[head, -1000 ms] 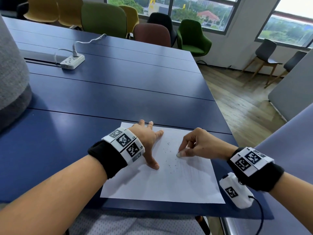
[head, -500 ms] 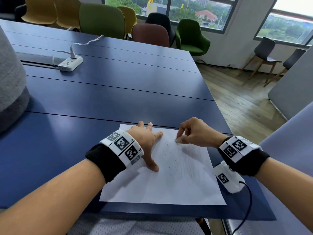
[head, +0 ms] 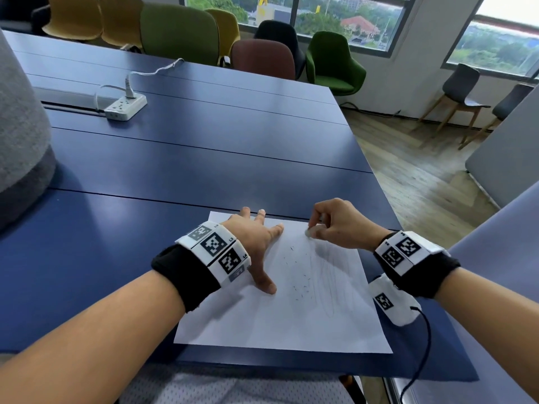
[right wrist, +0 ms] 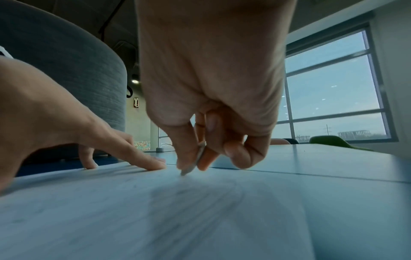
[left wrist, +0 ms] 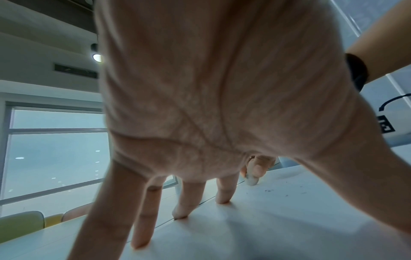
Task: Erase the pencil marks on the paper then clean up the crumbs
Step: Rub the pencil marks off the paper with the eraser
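Note:
A white sheet of paper [head: 271, 322] lies at the near edge of the blue table [head: 175, 158]. Faint pencil lines [head: 326, 275] run down its right half, and dark eraser crumbs [head: 297, 275] are scattered beside them. My left hand [head: 259, 243] presses flat on the paper's upper left with fingers spread [left wrist: 182, 207]. My right hand [head: 335, 225] pinches a small pale eraser [head: 309, 232] between thumb and fingers, its tip [right wrist: 185, 171] touching the paper near the top edge. The eraser [left wrist: 252, 180] shows past my left fingers too.
A white power strip [head: 125, 107] with a cable sits far back on the left. A grey upholstered shape [head: 20, 135] stands at the left edge. Several chairs [head: 262, 58] line the far side. The table's right edge drops to wooden floor [head: 423, 182].
My right hand has moved the eraser up the paper, from the middle of the pencil lines to near the top edge. The left hand has stayed pressed in place.

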